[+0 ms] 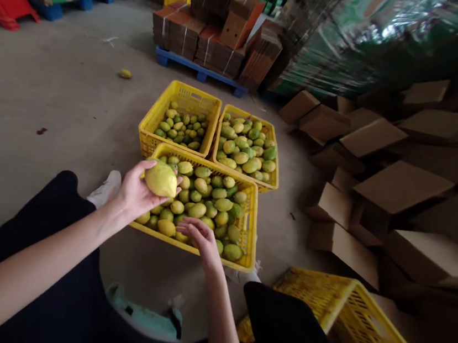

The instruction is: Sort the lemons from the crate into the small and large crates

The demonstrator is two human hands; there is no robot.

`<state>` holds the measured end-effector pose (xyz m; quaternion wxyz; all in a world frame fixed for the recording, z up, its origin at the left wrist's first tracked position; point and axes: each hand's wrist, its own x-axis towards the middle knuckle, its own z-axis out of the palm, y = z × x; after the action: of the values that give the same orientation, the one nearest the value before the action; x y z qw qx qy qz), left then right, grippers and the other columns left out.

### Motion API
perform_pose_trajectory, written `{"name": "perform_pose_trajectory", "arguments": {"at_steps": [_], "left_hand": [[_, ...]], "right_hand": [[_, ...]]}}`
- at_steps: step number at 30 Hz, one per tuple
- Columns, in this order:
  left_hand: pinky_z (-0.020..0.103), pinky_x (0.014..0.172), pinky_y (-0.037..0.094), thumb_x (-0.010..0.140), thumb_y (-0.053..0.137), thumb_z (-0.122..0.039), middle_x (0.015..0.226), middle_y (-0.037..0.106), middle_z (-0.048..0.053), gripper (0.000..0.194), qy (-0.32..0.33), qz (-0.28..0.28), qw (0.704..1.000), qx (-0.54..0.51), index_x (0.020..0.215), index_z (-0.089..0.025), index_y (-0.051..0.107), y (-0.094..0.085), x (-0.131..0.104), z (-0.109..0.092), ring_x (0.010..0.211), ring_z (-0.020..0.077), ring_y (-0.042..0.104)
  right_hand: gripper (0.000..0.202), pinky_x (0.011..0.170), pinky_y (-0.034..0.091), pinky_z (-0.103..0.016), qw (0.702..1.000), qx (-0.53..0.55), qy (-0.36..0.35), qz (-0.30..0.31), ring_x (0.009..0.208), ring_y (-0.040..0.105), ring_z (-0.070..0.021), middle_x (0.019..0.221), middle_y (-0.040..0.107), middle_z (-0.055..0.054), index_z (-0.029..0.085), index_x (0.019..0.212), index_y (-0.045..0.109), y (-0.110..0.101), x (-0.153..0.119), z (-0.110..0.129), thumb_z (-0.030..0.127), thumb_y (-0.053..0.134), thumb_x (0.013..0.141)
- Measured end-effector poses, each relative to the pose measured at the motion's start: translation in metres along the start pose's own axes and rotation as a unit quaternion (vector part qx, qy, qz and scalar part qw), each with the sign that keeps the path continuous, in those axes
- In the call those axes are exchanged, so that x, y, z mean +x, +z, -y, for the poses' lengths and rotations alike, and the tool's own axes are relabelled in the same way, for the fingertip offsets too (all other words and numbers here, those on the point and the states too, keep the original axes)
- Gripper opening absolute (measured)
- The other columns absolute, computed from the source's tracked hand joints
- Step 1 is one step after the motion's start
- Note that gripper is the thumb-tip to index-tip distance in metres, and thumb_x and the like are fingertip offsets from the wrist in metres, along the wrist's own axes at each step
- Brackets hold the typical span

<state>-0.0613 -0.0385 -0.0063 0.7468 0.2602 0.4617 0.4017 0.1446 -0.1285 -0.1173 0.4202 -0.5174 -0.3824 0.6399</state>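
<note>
My left hand is closed around a large yellow lemon, raised over the left side of the near crate. Below it, the near yellow plastic crate holds many green and yellow lemons. My right hand hovers at the crate's front edge, fingers stretched out and apart, with nothing visible in it. Whether its fingertips touch the fruit beneath I cannot tell.
Behind stand two more yellow crates of lemons, a left one and a right one. One lemon lies on the floor. Cardboard boxes pile up at right, near an upright yellow crate. Flattened cartons sit on a blue pallet.
</note>
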Motion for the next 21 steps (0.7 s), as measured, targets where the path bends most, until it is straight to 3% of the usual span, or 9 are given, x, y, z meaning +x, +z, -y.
{"name": "perform_pose_trajectory", "arguments": {"at_steps": [2,4,6,9,13,16,18,21], "left_hand": [[0.044,0.092,0.058,0.083,0.046,-0.056,0.107,0.069,0.011,0.046,0.032,-0.034,0.999,-0.025,0.109,-0.019,0.056,-0.014,-0.001,-0.009,0.113,0.0283,0.065],[0.044,0.093,0.058,0.084,0.042,-0.064,0.104,0.069,0.011,0.051,0.052,-0.052,0.997,-0.018,0.106,-0.020,0.058,-0.027,-0.004,-0.016,0.115,0.0291,0.063],[0.045,0.094,0.057,0.086,0.031,-0.070,0.101,0.069,0.010,0.058,0.058,-0.059,0.996,0.032,0.101,-0.023,0.060,-0.037,-0.008,-0.018,0.114,0.0286,0.063],[0.046,0.092,0.056,0.088,0.018,-0.070,0.092,0.067,0.008,0.063,0.069,-0.072,0.986,0.131,0.095,-0.026,0.062,-0.046,-0.012,-0.015,0.105,0.0277,0.063],[0.050,0.089,0.055,0.088,0.012,-0.068,0.078,0.062,0.009,0.067,0.096,-0.093,0.982,0.132,0.089,-0.025,0.063,-0.054,-0.008,-0.007,0.090,0.0281,0.064],[0.048,0.087,0.057,0.090,0.013,-0.065,0.071,0.058,0.007,0.062,0.068,-0.111,0.987,0.098,0.079,-0.023,0.057,-0.057,0.003,-0.005,0.083,0.0260,0.064],[0.044,0.082,0.059,0.092,0.013,-0.060,0.068,0.055,0.006,0.056,0.031,-0.129,0.989,0.064,0.072,-0.024,0.051,-0.056,0.010,-0.004,0.077,0.0233,0.063],[0.036,0.069,0.059,0.095,0.019,-0.049,0.065,0.054,0.005,0.049,-0.027,-0.139,0.986,-0.084,0.067,-0.022,0.049,-0.049,0.018,-0.004,0.065,0.0187,0.060]], "right_hand": [[0.035,0.087,0.057,-0.045,0.985,-0.156,0.013,-0.069,0.091,0.074,-0.0291,0.098,0.077,-0.010,0.021,0.102,0.071,-0.014,0.009,-0.017,0.051,0.067,0.083],[0.027,0.090,0.055,-0.045,0.927,-0.362,-0.005,-0.094,0.098,0.071,-0.0312,0.103,0.076,-0.013,0.021,0.105,0.071,-0.020,0.020,-0.027,0.039,0.064,0.086],[0.026,0.097,0.051,-0.043,0.860,-0.504,-0.036,-0.068,0.108,0.068,-0.0310,0.111,0.074,-0.013,0.021,0.110,0.070,-0.020,0.034,-0.031,0.029,0.061,0.088],[0.029,0.098,0.050,-0.038,0.822,-0.565,-0.063,-0.036,0.112,0.066,-0.0280,0.118,0.071,-0.012,0.023,0.118,0.066,-0.017,0.061,-0.029,0.029,0.055,0.092],[0.034,0.101,0.048,-0.040,0.818,-0.568,-0.054,-0.073,0.115,0.063,-0.0304,0.120,0.067,-0.016,0.016,0.123,0.061,-0.015,0.110,-0.030,0.028,0.053,0.092],[0.050,0.109,0.043,-0.045,0.832,-0.544,-0.054,-0.098,0.126,0.055,-0.0345,0.134,0.057,-0.024,0.007,0.136,0.050,-0.006,0.149,-0.042,0.027,0.055,0.091],[0.060,0.112,0.039,-0.050,0.851,-0.506,-0.054,-0.125,0.132,0.049,-0.0382,0.141,0.049,-0.029,0.002,0.140,0.043,0.003,0.171,-0.054,0.025,0.057,0.087],[0.058,0.111,0.038,-0.054,0.897,-0.400,-0.050,-0.181,0.131,0.049,-0.0393,0.140,0.047,-0.027,0.006,0.136,0.046,0.013,0.191,-0.065,0.018,0.057,0.080]]}}
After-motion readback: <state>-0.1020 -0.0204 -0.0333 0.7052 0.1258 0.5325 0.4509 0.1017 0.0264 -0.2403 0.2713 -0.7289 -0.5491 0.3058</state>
